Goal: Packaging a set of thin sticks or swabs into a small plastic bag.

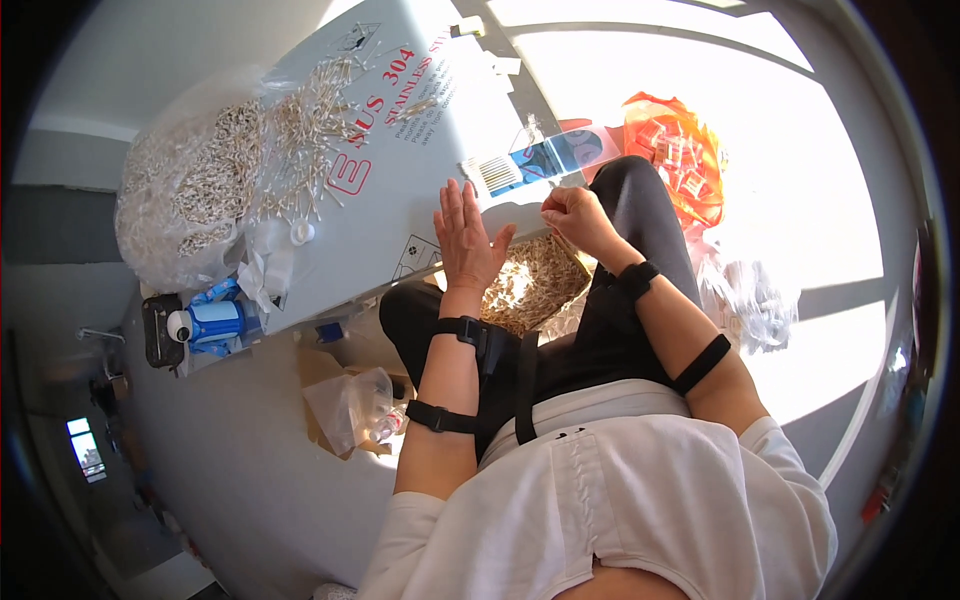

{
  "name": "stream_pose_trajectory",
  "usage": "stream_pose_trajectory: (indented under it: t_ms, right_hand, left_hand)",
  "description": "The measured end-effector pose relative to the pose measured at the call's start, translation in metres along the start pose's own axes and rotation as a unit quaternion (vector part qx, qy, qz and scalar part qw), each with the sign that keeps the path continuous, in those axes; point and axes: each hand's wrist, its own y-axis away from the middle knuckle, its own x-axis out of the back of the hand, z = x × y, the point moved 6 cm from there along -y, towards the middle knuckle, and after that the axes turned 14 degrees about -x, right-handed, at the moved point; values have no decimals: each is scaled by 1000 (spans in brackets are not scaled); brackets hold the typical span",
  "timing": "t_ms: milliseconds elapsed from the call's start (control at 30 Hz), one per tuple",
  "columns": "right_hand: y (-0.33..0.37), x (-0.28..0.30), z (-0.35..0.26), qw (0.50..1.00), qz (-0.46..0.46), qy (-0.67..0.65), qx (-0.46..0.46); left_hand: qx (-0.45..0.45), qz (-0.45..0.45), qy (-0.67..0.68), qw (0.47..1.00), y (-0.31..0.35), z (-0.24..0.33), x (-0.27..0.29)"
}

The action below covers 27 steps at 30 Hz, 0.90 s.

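My left hand (467, 240) is held flat over the table's near edge, its fingers stretched out and nothing in it. To its right, my right hand (583, 220) has its fingers curled into a pinch; whatever may be between them is hidden. Just beyond both hands lies a flat blue and clear package (560, 157), with a row of cotton swabs (494, 174) side by side at its left end. Below the hands, between my legs, an open box holds a heap of loose cotton swabs (533, 283). Neither hand appears to touch the package.
A large clear bag of cotton swabs (185, 190) spills loose swabs (325, 120) across the grey table (385, 215). A blue bottle (215, 321) and a dark pouch (162, 330) stand at the left corner. An orange bag (684, 150) of packs lies right, a cardboard box (322, 385) below.
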Motion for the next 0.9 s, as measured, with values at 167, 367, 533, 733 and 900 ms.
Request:
stream_pose_trajectory:
  t_ms: [167, 367, 533, 733, 900]
  right_hand:
    - [-24, 1, -19, 998, 40, 32, 27]
    - [-44, -8, -37, 979, 129, 112, 114]
    - [-43, -12, -35, 973, 154, 141, 102]
    - [-40, -12, -36, 972, 144, 144, 116]
    - [-40, -11, -36, 978, 135, 107, 119]
  left_hand:
    - [-14, -70, -7, 997, -35, -7, -12]
    - [-19, -88, -1, 996, -41, -14, -26]
    - [-20, -58, -11, 998, -40, -12, -25]
    - [-13, -50, -8, 999, -39, -12, -25]
    - [-8, -53, -18, 998, -40, -12, -25]
